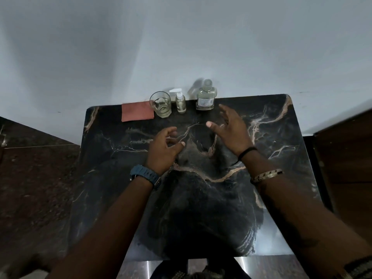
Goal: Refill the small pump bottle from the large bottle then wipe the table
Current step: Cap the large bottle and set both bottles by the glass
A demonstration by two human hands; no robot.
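Note:
A small clear pump bottle with a white pump head stands at the far edge of the black marble table. To its right stands the large clear bottle with a label and a clear cap. A reddish cloth lies flat at the far left. My left hand hovers over the middle of the table with fingers curled apart, holding nothing. My right hand is spread open, its fingertips just short of the large bottle.
An empty-looking drinking glass stands between the cloth and the pump bottle. A pale wall rises right behind the table. A dark wooden cabinet stands to the right, and brown stone floor lies to the left.

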